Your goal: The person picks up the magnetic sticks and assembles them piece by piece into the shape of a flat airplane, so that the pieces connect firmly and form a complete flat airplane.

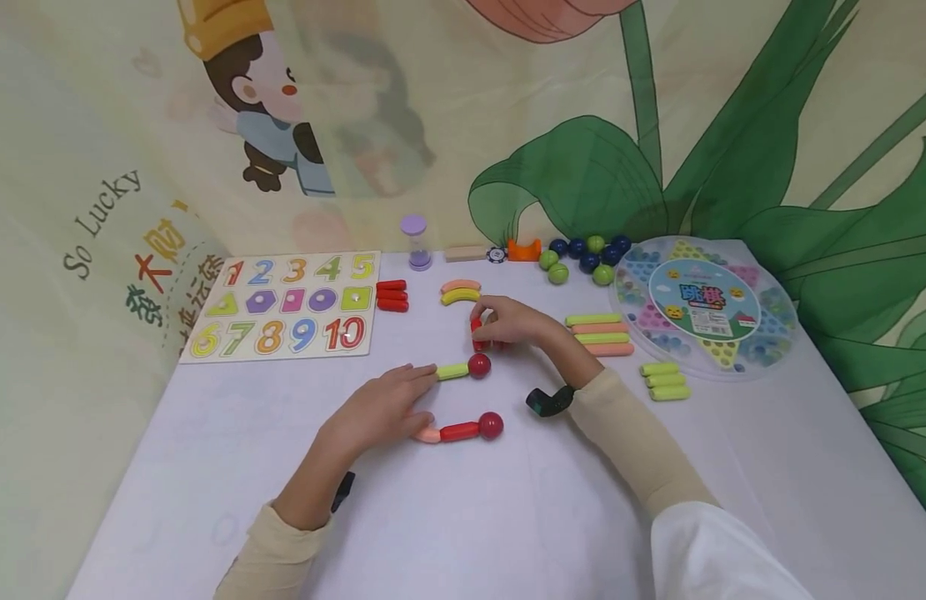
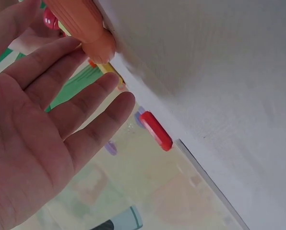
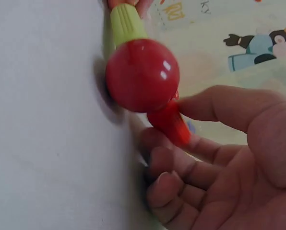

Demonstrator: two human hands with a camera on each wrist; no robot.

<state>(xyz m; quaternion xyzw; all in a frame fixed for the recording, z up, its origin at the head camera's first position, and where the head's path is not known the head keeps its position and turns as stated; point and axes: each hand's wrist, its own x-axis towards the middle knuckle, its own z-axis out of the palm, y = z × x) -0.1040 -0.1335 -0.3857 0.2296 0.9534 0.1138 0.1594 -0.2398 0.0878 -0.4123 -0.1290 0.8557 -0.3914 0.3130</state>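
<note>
My right hand (image 1: 508, 321) pinches a short red rod (image 3: 169, 122) between thumb and fingers, beside a red ball (image 3: 143, 75). That ball caps a yellow-green rod (image 1: 453, 372), whose other end meets the fingertips of my left hand (image 1: 376, 408). The left fingers lie extended, and its thumb is at a curved pink rod (image 1: 427, 434). This pink piece joins a red faceted rod (image 1: 459, 431) ending in a second red ball (image 1: 491, 426). In the left wrist view, the straight fingers reach up to the pink-orange rod (image 2: 80, 24), palm showing.
A number puzzle board (image 1: 282, 307) lies left, with red rods (image 1: 392, 296) beside it. Behind are curved rods (image 1: 461, 291), an hourglass (image 1: 415, 243) and green and blue balls (image 1: 588, 250). Right are long rods (image 1: 599, 328), short green rods (image 1: 665, 381) and a round game box (image 1: 706, 304).
</note>
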